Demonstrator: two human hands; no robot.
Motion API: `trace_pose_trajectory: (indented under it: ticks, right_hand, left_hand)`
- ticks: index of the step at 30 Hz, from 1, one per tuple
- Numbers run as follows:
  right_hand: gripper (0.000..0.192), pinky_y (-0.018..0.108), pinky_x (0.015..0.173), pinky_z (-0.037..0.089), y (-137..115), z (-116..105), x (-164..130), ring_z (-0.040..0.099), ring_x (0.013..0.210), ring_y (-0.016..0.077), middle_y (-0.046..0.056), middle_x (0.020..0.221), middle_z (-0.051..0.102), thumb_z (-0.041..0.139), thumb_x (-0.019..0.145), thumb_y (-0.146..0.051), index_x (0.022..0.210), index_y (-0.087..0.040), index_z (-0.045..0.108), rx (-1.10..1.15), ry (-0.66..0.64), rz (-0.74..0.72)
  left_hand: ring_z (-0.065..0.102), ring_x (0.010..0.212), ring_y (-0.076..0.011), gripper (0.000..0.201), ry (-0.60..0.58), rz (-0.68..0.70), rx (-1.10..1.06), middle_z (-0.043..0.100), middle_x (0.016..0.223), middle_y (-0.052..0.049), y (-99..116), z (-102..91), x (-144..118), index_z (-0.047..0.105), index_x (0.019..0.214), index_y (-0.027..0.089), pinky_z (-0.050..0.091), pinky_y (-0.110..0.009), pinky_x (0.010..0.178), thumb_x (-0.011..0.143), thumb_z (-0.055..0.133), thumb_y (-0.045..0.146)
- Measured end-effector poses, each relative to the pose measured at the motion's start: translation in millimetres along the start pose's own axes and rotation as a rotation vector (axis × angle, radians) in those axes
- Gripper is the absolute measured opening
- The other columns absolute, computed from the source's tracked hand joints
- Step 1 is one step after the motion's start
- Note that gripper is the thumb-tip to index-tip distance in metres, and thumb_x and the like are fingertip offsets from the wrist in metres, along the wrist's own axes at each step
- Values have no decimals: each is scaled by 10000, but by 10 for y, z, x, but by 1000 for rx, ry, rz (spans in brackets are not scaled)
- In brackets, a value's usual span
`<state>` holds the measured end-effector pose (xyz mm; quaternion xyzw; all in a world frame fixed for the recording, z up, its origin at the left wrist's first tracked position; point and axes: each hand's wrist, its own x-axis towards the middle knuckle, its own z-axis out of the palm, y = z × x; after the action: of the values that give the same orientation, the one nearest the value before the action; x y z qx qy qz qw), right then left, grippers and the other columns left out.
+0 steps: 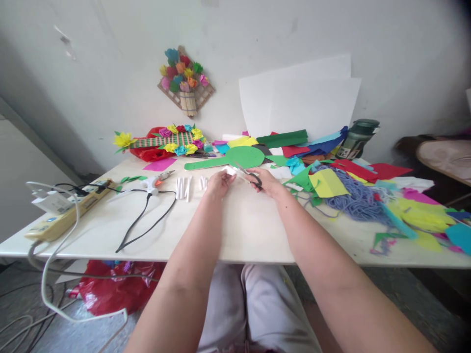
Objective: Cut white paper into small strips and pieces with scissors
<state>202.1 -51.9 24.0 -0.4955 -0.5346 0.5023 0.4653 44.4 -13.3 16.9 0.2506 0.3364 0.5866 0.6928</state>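
Note:
My left hand point(220, 182) pinches a small white piece of paper point(230, 170) above the white table point(235, 230). Just right of it, my right hand point(265, 180) grips black-handled scissors point(250, 177), whose blades point left toward the paper. Several small white paper rolls point(186, 187) lie on the table left of my left hand. A green paddle-shaped paper cutout point(235, 158) lies right behind both hands.
A glue gun point(157, 180) with a black cord lies at left, beside a power strip point(66, 211). Coloured paper scraps and purple yarn point(353, 198) cover the right side. A paper-flower decoration point(169, 139) and dark bottle point(356, 138) stand by the wall. A red bag point(110, 289) sits underneath.

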Motion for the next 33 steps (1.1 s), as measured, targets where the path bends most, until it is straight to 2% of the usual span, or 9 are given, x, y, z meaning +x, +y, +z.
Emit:
trace_pose_trajectory:
  ticks: [4, 7, 10, 13, 17, 20, 23, 28, 33]
  right_hand:
    - [256, 135, 290, 285, 30, -45, 29, 417, 337, 49, -61, 436, 491, 647, 731, -284, 931, -136, 585, 50, -25, -49]
    - [260, 136, 280, 262, 19, -51, 42, 414, 325, 53, -52, 429, 509, 651, 722, -291, 917, -133, 586, 52, 11, -64]
    - [338, 156, 316, 338, -11, -81, 74, 434, 351, 68, -59, 440, 508, 694, 671, -283, 949, -132, 574, 16, 120, -83]
    - [314, 196, 416, 430, -35, -159, 109, 487, 428, 85, -37, 513, 541, 720, 621, -301, 863, -136, 605, -179, 230, -141]
    - [240, 216, 576, 445, -83, -276, 77, 598, 656, 142, 26, 701, 649, 658, 659, -354, 815, -171, 669, -675, 351, -170]
    - [245, 250, 659, 435, -127, -319, 21, 612, 820, 195, 58, 837, 680, 597, 692, -374, 843, -211, 701, -980, 424, -112]
    - [301, 284, 690, 438, -142, -335, 8, 611, 885, 231, 98, 939, 676, 593, 684, -377, 905, -205, 706, -1134, 451, 33]
    - [456, 313, 717, 458, -125, -351, 42, 606, 936, 267, 166, 1015, 650, 630, 659, -404, 1011, -117, 666, -1249, 494, 175]
    - [420, 316, 735, 463, -133, -332, 14, 601, 957, 265, 167, 1065, 631, 633, 664, -298, 1038, -109, 645, -1274, 493, 222]
  left_hand:
    - [564, 514, -95, 123, -18, 26, -15, 525, 506, -11, 4, -23, 18, 536, 723, 111, 517, -218, 613, 817, 458, 100]
    - [566, 517, -94, 91, -49, 65, 38, 551, 539, -22, -3, -24, 7, 550, 730, 102, 510, -222, 600, 805, 505, 128]
    - [566, 517, -86, 90, -52, 124, 69, 568, 564, -24, -11, -29, 0, 551, 722, 101, 502, -219, 603, 794, 542, 153]
    - [573, 525, -84, 92, -45, 155, 85, 589, 599, -28, -14, -50, 17, 551, 721, 107, 502, -231, 630, 779, 571, 175]
    - [583, 534, -92, 78, -35, 180, 73, 589, 605, -21, -16, -96, 76, 543, 732, 117, 505, -253, 654, 748, 594, 173]
    - [595, 552, -100, 68, -31, 203, 58, 588, 607, -16, -16, -122, 114, 535, 762, 121, 507, -253, 648, 732, 584, 157]
    - [607, 571, -108, 80, -36, 228, 64, 614, 645, -26, -18, -125, 122, 511, 779, 136, 510, -264, 655, 726, 568, 155]
    - [656, 700, -158, 121, -96, 241, 103, 674, 810, -85, -31, -77, 63, 475, 815, 152, 508, -271, 654, 735, 565, 153]
    - [656, 714, -154, 128, -133, 235, 154, 678, 826, -85, -47, -22, -14, 493, 836, 150, 500, -258, 652, 745, 582, 164]
